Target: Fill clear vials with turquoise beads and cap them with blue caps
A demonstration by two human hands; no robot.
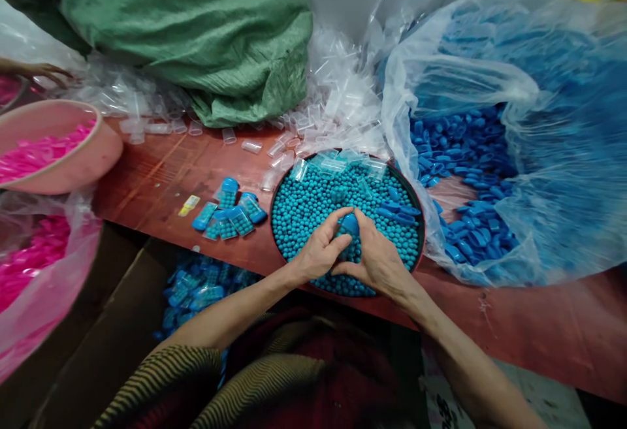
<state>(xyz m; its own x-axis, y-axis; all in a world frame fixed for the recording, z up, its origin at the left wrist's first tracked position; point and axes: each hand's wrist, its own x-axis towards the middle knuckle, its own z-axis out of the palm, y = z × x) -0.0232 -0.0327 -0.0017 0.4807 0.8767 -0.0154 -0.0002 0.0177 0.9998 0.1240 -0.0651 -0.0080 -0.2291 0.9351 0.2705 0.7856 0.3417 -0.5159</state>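
Note:
Both of my hands meet over a round tray [422, 246] filled with small blue beads [304, 210]. Between them is a small clear container with a blue cap [349, 223]. My left hand [323, 246] holds it from the left, fingertips at the cap. On the other side, my right hand [375, 253] grips it with thumb and fingers. Empty clear containers [333, 165] lie on the beads at the tray's back, and a few loose blue caps [399, 212] at its right. Several filled, capped containers [228, 217] sit on the red table [161, 181] left of the tray.
A plastic bag of blue caps [470, 233] stands at right. Clear containers [337, 102] are heaped behind, beside a green sack [196, 31]. At left are a pink basin [98, 155] and another person's hand [46, 73]. Filled containers [196, 292] lie in a box below.

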